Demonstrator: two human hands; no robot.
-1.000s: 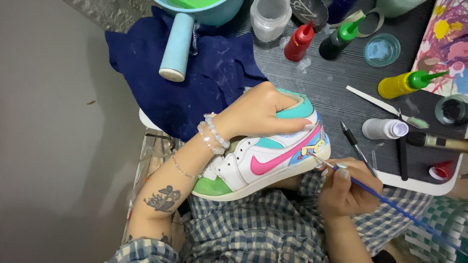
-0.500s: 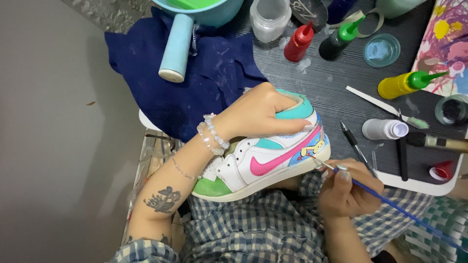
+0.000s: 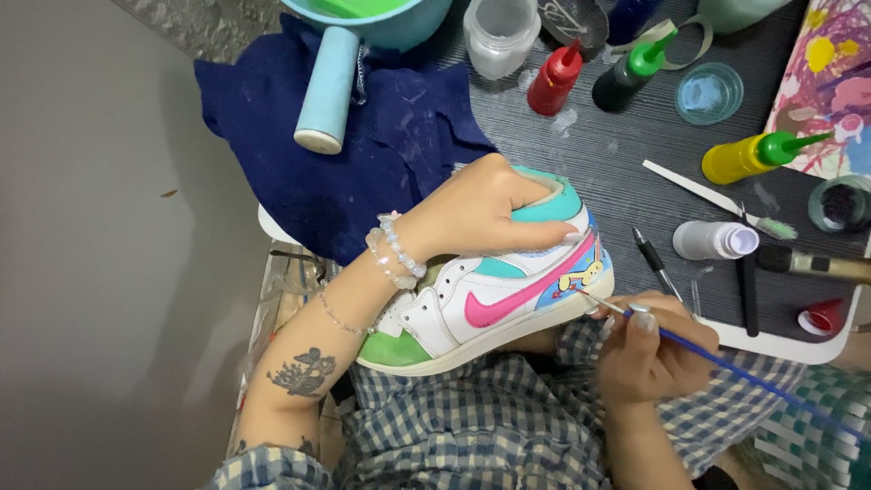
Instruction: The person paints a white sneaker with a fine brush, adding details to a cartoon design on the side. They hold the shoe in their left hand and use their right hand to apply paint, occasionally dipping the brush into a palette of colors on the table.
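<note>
A white sneaker point(image 3: 472, 304) with a pink swoosh, green toe, teal collar and blue heel panel lies on its side across my lap. My left hand point(image 3: 485, 213) grips its collar from above, fingers curled over the teal top. My right hand point(image 3: 649, 358) pinches a thin blue-handled paintbrush point(image 3: 726, 367) below the heel. The brush tip touches the small yellow figure on the blue heel panel point(image 3: 581, 277). Beaded bracelets ring my left wrist.
On the dark table stand a red paint bottle point(image 3: 553, 77), a green-capped black one point(image 3: 626, 77), a yellow one point(image 3: 748, 156) and a white tube point(image 3: 712, 240). A navy cloth point(image 3: 363, 172), a blue ladle handle point(image 3: 322, 91), a pen point(image 3: 655, 263) and a painted canvas point(image 3: 830, 82) lie around.
The brush tip has shifted very slightly along the heel panel. Both hands and the sneaker stay where they were.
</note>
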